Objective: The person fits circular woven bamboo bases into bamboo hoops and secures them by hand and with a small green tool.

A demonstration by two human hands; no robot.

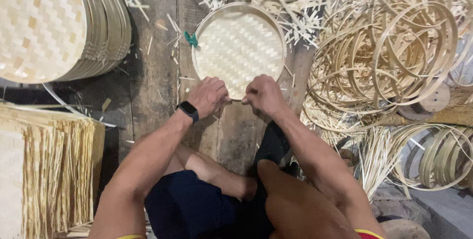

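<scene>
round woven bamboo tray (239,47) flat on plank floor (152,71), near rim at knees | left hand (209,95) + right hand (263,96) grips pinched shut on that rim, steadying it | green clip (191,39) pins far-left rim | hoop strips (389,52) right, within reach

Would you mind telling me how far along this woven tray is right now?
The round woven tray already has its mat seated in a rim hoop, held by a green clip. Both hands, left hand and right hand, work its near edge. Loose hoops wait at right; finished trays are stacked at left.
</scene>
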